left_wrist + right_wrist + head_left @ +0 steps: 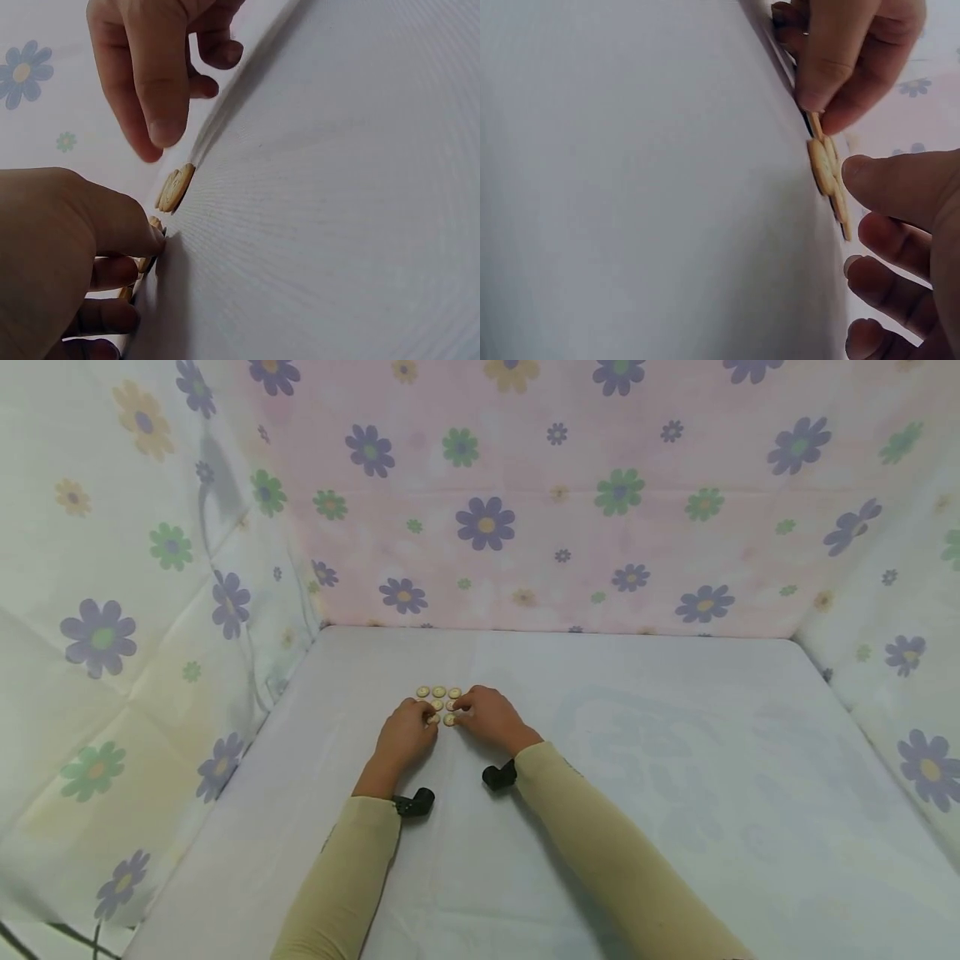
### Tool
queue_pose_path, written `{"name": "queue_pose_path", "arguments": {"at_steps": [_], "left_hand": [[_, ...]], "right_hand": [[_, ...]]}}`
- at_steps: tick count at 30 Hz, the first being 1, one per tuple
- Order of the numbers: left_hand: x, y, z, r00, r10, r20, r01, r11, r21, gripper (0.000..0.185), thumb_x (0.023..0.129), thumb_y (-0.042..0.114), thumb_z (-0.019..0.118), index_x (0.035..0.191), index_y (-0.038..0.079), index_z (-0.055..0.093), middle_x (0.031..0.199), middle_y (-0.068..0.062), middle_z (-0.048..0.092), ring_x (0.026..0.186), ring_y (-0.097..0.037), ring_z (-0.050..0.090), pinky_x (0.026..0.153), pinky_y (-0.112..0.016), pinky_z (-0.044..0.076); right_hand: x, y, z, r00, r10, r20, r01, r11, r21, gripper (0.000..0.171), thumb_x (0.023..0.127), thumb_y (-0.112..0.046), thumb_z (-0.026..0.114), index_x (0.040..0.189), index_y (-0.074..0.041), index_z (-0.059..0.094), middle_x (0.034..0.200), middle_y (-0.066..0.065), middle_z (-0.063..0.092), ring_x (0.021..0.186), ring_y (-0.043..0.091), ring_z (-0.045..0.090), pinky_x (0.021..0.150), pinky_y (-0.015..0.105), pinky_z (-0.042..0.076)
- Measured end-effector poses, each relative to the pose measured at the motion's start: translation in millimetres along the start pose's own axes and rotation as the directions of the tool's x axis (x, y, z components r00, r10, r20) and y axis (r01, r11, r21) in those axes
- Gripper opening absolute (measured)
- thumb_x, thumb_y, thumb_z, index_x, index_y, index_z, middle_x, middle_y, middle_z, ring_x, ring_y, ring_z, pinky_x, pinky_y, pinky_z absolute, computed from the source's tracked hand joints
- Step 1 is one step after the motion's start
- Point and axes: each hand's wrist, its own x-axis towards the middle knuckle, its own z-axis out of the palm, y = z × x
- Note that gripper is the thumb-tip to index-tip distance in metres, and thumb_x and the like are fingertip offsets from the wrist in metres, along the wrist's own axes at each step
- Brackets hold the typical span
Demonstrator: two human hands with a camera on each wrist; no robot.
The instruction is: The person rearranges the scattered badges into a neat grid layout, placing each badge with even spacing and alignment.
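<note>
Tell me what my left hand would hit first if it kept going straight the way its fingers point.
Likely the small round tan discs just ahead: your left hand already touches the nearest one, and the rest lie beyond its fingertips, beside your right hand. Depth is hard to judge.

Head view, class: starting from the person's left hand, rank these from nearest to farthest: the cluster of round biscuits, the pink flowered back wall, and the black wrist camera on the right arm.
1. The cluster of round biscuits, at the fingertips of the left hand.
2. The black wrist camera, to the right, under the right wrist.
3. The pink flowered back wall, beyond the table's far edge.
</note>
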Motion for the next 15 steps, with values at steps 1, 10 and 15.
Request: {"name": "queue_pose_path", "arguments": {"at_steps": [1,10,15], "left_hand": [[-0.1,0.1,-0.6,1.000,0.001,0.000,-0.001,1.000,0.000,0.031,0.090,0.018,0.061,0.116,0.003,0.066,0.115,-0.014,0.059,0.103,-0.030,0.061,0.089,-0.045,0.049],[-4.1,-2.2,-9.1,1.000,-0.011,-0.014,0.011,1.000,-0.013,0.031,0.092,0.021,0.055,0.117,0.005,0.066,0.121,-0.015,0.059,0.110,-0.032,0.060,0.092,-0.047,0.048],[-5.2,-2.8,-22.3,0.999,0.027,-0.028,-0.028,1.000,-0.011,0.035,0.092,0.023,0.053,0.120,0.005,0.064,0.120,-0.016,0.059,0.108,-0.033,0.061,0.090,-0.047,0.049]], "right_hand": [[-1,2,-2,1.000,-0.002,-0.003,0.002,1.000,-0.003,0.028,0.093,-0.028,0.063,0.117,-0.016,0.071,0.112,0.003,0.064,0.103,0.020,0.061,0.092,0.036,0.049],[-18,13,-34,0.999,-0.007,-0.050,0.009,0.999,0.040,0.030,0.094,-0.028,0.062,0.121,-0.015,0.068,0.114,0.003,0.064,0.099,0.019,0.060,0.085,0.035,0.051],[-34,23,-60,0.989,-0.025,-0.144,0.035,0.997,0.067,0.032,0.095,-0.029,0.060,0.121,-0.013,0.068,0.116,0.006,0.063,0.105,0.026,0.059,0.088,0.040,0.050]]}}
